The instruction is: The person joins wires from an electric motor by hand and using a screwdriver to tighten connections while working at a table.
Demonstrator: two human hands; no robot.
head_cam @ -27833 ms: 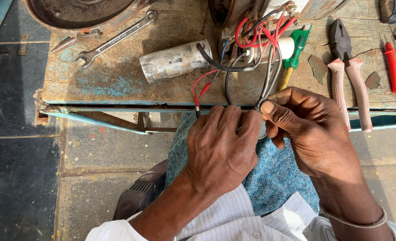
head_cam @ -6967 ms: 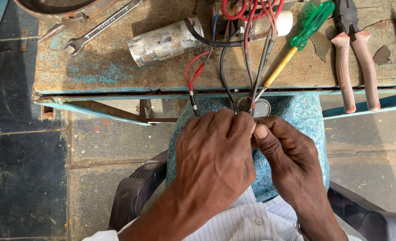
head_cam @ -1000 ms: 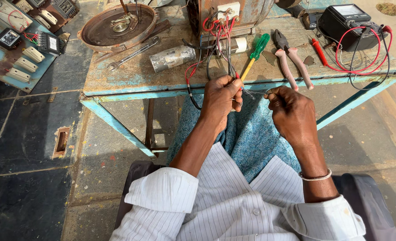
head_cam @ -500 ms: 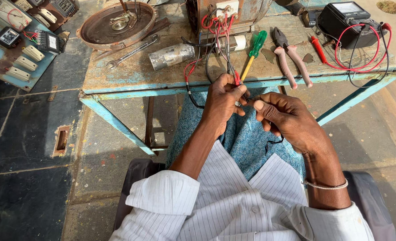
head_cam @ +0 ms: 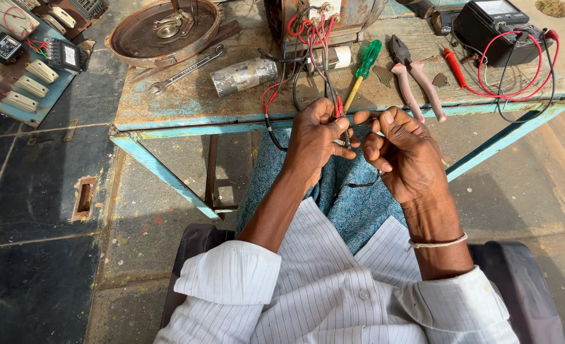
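1. Left hand point(head_cam: 313, 137) pinching red and black wires point(head_cam: 324, 60) at worktop point(head_cam: 168, 108) edge.
2. Right hand point(head_cam: 400, 153) at 3 o'clock, fingers curled, seemingly on a thin black wire.
3. Screwdriver point(head_cam: 362, 64), pliers point(head_cam: 413, 79) at 12 o'clock.

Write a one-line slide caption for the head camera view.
Left hand pinches red and black wires beside the right hand before a worn blue bench with screwdriver and pliers.
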